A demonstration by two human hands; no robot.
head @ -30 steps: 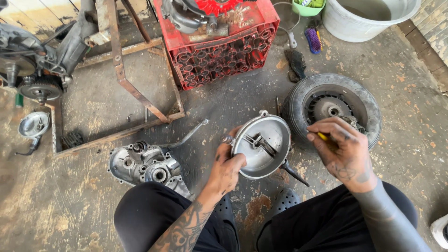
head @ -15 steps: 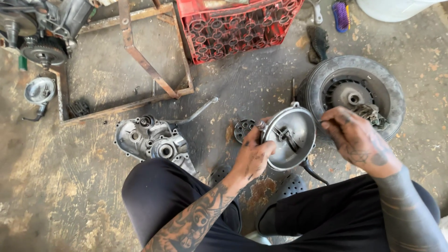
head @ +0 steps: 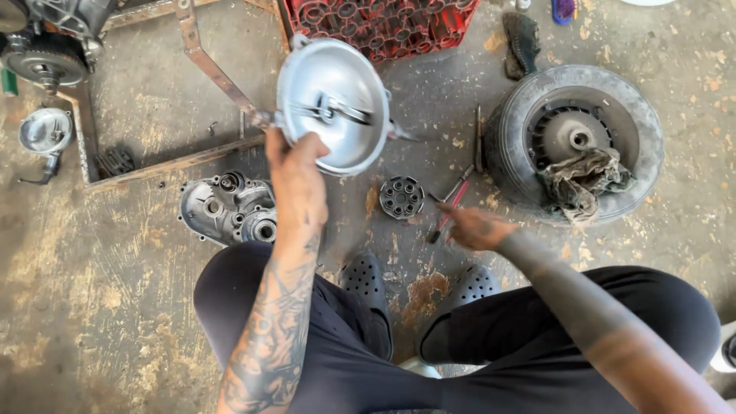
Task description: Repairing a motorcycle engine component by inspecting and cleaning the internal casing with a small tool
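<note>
Two hands busy: left hand (head: pixel 295 165) is clamped on the lower rim of the round silver metal drum cover (head: pixel 333 103), holding it up off the concrete floor (head: pixel 92 307), open face toward the camera, a bright metal arm across its inside. Right hand (head: pixel 475 228) is low over the floor, fingers loosely curled, nothing in them, fingertips just beside the red-handled pliers (head: pixel 448 211); motion blur, so contact can't be confirmed. To do this well, I'd judge: keep the cover gripped by its rim with the thumb clear of the inner parts, hold it level so nothing loose drops out, and take the tool by the handle, not the jaws. Small round perforated metal disc (head: pixel 402 197) lies on the floor between the hands. Containers: the red plastic crate (head: pixel 383 27) at the top edge shows only empty moulded cells from here. The small black-tyred wheel (head: pixel 573 142) on the right has a dirty grey rag (head: pixel 586 180) bunched in its hub. Grey cast engine casing (head: pixel 228 208) sits by the left knee.
</note>
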